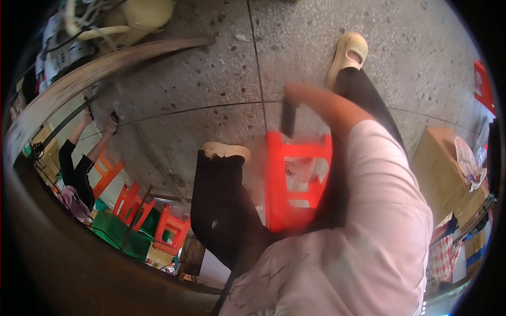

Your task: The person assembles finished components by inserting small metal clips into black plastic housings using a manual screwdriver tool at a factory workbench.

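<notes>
My right arm, in a pale pink sleeve, reaches forward over my right leg. At its end my right hand (299, 95) is closed around a dark, bar-shaped object (288, 120) that hangs downward; motion blur hides its exact kind. Just below the object's lower end is a red plastic stool (276, 184), tipped so its openings face up, between my legs. I cannot tell whether the object touches the stool. Through the openings shows something whitish and crumpled (300, 171). Nowhere in the picture does my left hand appear.
Curved wooden table edge (105, 63) runs along the left, with a cream machine part (145, 13) beyond. Another person (79, 168) sits at far left near red stools (171, 229) and a green crate (113, 231). Cardboard boxes (435, 163) stand at right on the speckled floor.
</notes>
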Demonstrator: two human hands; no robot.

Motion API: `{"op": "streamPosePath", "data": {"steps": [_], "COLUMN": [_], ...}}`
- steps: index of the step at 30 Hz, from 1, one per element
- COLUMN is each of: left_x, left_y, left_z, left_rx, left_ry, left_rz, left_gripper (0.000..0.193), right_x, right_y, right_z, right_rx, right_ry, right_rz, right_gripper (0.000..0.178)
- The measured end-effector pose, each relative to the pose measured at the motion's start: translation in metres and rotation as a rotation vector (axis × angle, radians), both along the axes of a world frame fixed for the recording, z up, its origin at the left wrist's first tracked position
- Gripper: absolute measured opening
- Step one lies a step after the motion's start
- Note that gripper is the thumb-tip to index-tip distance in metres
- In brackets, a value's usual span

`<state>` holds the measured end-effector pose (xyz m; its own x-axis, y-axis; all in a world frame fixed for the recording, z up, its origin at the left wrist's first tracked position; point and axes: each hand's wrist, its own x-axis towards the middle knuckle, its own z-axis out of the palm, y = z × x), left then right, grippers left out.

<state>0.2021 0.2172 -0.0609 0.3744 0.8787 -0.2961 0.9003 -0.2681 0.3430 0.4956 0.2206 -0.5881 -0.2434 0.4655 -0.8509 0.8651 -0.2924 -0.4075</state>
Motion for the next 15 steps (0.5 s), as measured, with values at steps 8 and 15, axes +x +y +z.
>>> {"op": "streamPosePath", "data": {"steps": [8,15], "left_x": [0.002,-0.005], "left_y": [-0.039,-0.036], "left_z": [0.059,0.047], "left_rx": [0.225,0.207], "left_ry": [-0.236,-0.448], "left_rz": [0.088,0.066], "left_gripper": [0.020,0.021], "right_x": [0.121,0.129], "right_y": [0.077,0.014], "right_z": [0.329,0.557], "right_rx": [0.134,0.677], "right_ry": [0.896,0.905], "right_rz": [-0.544,-0.460], "right_gripper": [0.032,0.031]}}
